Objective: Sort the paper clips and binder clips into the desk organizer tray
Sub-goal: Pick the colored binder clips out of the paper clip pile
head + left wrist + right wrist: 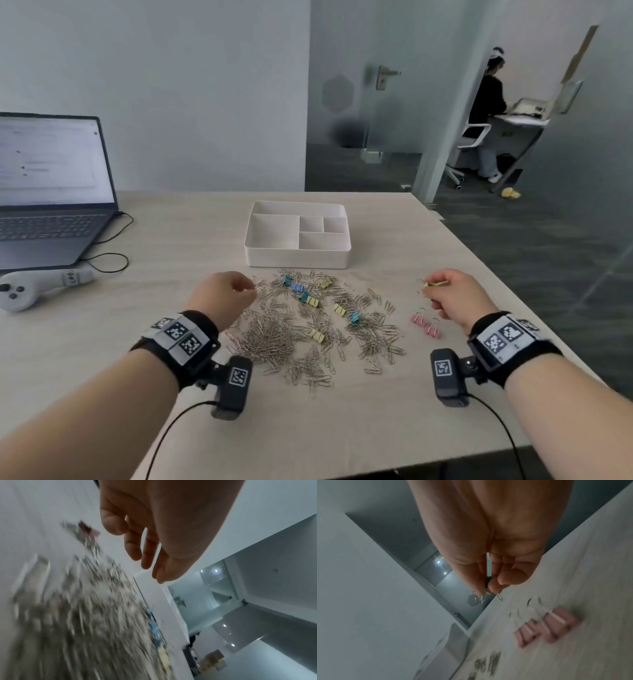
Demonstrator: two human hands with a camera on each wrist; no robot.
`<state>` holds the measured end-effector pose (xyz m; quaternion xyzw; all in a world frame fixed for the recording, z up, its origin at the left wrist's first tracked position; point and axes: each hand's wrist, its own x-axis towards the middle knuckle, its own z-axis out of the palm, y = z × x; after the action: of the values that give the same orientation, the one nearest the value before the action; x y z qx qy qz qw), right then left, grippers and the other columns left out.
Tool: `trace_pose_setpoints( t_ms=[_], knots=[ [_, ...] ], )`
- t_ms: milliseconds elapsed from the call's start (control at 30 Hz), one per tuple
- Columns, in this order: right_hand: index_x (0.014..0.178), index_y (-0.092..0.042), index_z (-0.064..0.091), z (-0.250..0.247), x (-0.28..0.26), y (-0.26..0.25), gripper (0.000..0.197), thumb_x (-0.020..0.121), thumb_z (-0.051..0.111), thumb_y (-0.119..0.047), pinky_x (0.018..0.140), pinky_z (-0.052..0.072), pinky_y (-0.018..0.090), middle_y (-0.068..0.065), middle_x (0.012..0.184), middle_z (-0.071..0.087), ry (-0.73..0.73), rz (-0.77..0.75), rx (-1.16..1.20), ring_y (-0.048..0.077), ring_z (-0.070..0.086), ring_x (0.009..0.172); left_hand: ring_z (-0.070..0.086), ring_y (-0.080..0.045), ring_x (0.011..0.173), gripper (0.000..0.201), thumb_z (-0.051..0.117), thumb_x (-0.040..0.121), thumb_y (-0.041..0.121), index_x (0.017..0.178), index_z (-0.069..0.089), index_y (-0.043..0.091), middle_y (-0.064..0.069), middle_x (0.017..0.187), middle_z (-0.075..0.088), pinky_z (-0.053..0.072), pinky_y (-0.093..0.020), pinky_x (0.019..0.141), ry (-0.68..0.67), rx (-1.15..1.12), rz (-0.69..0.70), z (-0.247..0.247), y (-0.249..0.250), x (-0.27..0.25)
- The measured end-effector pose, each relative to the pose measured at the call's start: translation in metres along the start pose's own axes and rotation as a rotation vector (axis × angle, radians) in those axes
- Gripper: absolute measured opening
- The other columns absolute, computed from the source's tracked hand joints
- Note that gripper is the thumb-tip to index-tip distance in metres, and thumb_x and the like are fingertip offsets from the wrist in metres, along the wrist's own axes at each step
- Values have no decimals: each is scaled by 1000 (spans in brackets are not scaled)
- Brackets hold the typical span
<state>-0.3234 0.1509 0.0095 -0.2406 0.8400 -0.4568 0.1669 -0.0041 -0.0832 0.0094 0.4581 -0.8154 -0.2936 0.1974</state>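
The right hand [452, 296] is pinching a yellow binder clip [434, 283] by its wire handles, off to the right of the paper clip pile [274, 332]. The left hand [224, 294] is hovering at the pile's left edge, fingers loosely curled, nothing clearly in its grip. I'd say carry the clip over the tray [297, 233], which is sitting empty just beyond the pile, and drop it low in one compartment. Pale wood tabletop [342, 428], laptop [51, 192] at left, an office with a glass door [363, 96] behind.
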Motion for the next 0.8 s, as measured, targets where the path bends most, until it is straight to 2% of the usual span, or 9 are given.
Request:
trace_pose_setpoints(
  t_ms=[167, 267, 333, 400, 467, 533, 633, 700, 800],
  knots=[
    [89, -15, 66, -11, 17, 20, 11, 85, 69, -6, 62, 53, 37, 7, 73, 67, -12, 51, -288, 25, 65, 64, 56, -15, 87, 42, 68, 85, 42, 122, 66, 21, -4, 123, 64, 48, -29, 80, -71, 294, -134, -15, -47, 30],
    [85, -18, 67, -11, 18, 26, 11, 81, 69, -7, 67, 53, 35, 6, 70, 70, -55, 72, -439, 29, 70, 68, 56, -16, 91, 37, 67, 86, 38, 118, 69, 20, -2, 119, 68, 50, -30, 86, -100, 358, -157, -13, -60, 34],
    [85, -18, 68, -11, 17, 26, 11, 81, 69, -9, 67, 52, 34, 5, 71, 69, -74, 76, -485, 26, 66, 65, 61, -19, 90, 26, 67, 86, 32, 109, 73, 20, -1, 111, 71, 52, -30, 84, -78, 365, -151, -13, -62, 33],
    [86, -20, 68, -12, 13, 22, 5, 83, 68, -16, 70, 50, 32, 3, 80, 70, -62, 63, -532, 22, 64, 71, 64, -19, 81, 19, 69, 85, 29, 100, 76, 20, 0, 96, 72, 54, -28, 74, -61, 342, -163, -14, -63, 32],
    [88, -22, 68, -12, 9, 15, 3, 85, 67, -22, 65, 46, 28, 1, 87, 70, -17, 24, -555, 20, 64, 75, 63, -17, 69, 14, 70, 85, 30, 92, 77, 20, 4, 82, 70, 50, -26, 64, -40, 290, -173, -16, -62, 31],
    [90, -23, 68, -10, 4, 4, 6, 85, 67, -26, 63, 43, 27, 1, 91, 68, 23, -40, -514, 19, 65, 76, 61, -13, 67, 12, 71, 85, 30, 87, 77, 20, 5, 76, 69, 45, -26, 61, -6, 228, -164, -18, -58, 30],
    [93, -25, 69, 7, -7, -15, 10, 88, 65, -32, 75, 49, 31, -2, 97, 67, -56, -147, -463, 20, 64, 88, 60, -13, 71, 13, 72, 85, 35, 81, 73, 22, 5, 84, 69, 42, -27, 62, 59, 165, -93, -21, -43, 25],
    [91, -26, 69, 23, -18, -29, 11, 90, 62, -35, 69, 52, 32, -5, 89, 69, -170, -179, -405, 15, 64, 79, 61, -14, 80, 16, 71, 85, 39, 79, 70, 24, 6, 93, 66, 43, -29, 67, 79, 139, -2, -18, -28, 22],
    [97, -25, 69, 50, -31, -45, 16, 94, 59, -37, 66, 48, 26, -9, 92, 68, -300, -238, -427, 8, 62, 75, 64, -10, 79, 15, 70, 87, 36, 78, 64, 26, 11, 97, 66, 44, -23, 59, 17, 30, 95, -4, -3, 14]
  ],
)
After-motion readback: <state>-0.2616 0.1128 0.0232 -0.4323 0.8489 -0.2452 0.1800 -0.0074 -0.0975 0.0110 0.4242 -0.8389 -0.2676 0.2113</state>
